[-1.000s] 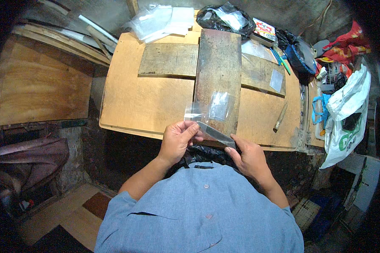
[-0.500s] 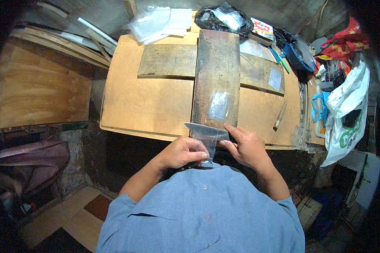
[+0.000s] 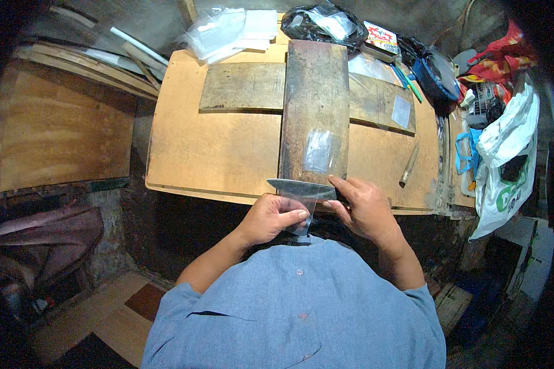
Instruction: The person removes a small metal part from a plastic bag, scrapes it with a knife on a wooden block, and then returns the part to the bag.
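The person at the bench (image 3: 218,150) has the left hand (image 3: 274,218) low by its near edge, thumb and fingers pinched on a clear plastic sheet (image 3: 301,210) just in front of the blue shirt (image 3: 298,307). The right hand (image 3: 363,208) has its fingers closed round the handle end of a knife (image 3: 295,186), its blade pointing left. From here I see the blade crossing the sheet at the near end of a long dark board (image 3: 314,80); whether it touches the wood, I can't tell. On that board, just beyond the blade, lies a 2nd plastic piece (image 3: 318,152). Under the board runs a plank (image 3: 243,86), showing on both sides, with a small clear packet (image 3: 401,112) on its right part. A short wooden stick (image 3: 409,165) lies to the right on the bench. Along the back sit some clear bags (image 3: 218,35), a black plastic bag (image 3: 298,26) and a small box (image 3: 380,42)
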`<state>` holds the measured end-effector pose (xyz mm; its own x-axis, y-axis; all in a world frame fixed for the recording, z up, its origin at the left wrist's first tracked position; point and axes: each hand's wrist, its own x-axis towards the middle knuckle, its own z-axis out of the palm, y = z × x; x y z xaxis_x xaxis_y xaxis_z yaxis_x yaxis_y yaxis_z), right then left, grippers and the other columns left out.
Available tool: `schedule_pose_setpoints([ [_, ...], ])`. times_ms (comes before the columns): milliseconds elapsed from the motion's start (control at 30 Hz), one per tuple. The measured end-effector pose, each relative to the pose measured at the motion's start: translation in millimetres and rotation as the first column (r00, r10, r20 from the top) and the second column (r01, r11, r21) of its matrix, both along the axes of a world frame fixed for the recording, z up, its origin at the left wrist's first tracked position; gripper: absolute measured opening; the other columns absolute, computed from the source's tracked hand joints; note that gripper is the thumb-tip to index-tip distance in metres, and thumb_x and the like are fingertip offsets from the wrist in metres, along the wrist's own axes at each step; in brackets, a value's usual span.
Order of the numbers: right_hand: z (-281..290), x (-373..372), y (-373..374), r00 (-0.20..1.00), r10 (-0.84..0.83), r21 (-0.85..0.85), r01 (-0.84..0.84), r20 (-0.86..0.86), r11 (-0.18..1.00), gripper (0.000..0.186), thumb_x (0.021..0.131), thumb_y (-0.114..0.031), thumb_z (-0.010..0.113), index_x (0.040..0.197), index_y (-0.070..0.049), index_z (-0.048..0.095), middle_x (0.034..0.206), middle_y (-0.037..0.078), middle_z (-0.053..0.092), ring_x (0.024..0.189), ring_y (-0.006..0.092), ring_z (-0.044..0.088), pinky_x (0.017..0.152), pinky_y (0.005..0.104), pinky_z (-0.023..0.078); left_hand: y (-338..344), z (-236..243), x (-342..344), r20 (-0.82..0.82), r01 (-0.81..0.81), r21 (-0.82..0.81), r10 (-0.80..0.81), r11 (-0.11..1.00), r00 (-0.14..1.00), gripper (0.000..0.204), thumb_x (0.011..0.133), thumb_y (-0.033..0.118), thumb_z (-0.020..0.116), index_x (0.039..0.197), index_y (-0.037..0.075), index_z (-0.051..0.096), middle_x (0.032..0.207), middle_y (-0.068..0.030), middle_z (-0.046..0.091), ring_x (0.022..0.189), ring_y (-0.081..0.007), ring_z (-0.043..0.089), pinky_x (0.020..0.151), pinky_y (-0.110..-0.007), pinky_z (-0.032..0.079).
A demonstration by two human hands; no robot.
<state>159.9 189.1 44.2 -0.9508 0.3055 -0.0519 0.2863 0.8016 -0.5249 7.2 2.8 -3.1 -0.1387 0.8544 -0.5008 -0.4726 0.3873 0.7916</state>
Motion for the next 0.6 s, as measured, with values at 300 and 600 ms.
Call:
schedule_pose_setpoints([
  [300,-10.3,7.4,34.4,0.904,-0.427,-0.062,0.425,-0.013,0.903,0.032,0.086,-0.026,0.07,0.11,-0.006,0.066,0.085,0.015,0.068,0.073,0.0305,0.065,0.063,0.0365,0.051,-4.0,7.9,-10.9,-0.035,0.019,0.03,-0.017,0.999,0.999,0.015,0.091,0.014,0.067,0.088,-0.001,0.069,0.079,-0.006,0.069,0.072,-0.0106,0.064,0.067,-0.026,0.053],
  [600,-20.5,-14.2,-2.8,0.951,-0.299,-0.933,0.178,0.081,0.313,0.018,0.089,-0.015,0.068,0.096,0.0,0.065,0.084,0.0,0.064,0.078,0.0087,0.057,0.068,0.0259,0.048,7.7,12.3,8.1,0.017,0.059,0.063,-0.06,0.996,0.998,0.017,0.089,0.012,0.069,0.099,-0.002,0.067,0.08,-0.005,0.069,0.071,-0.0103,0.063,0.068,-0.026,0.052],
])
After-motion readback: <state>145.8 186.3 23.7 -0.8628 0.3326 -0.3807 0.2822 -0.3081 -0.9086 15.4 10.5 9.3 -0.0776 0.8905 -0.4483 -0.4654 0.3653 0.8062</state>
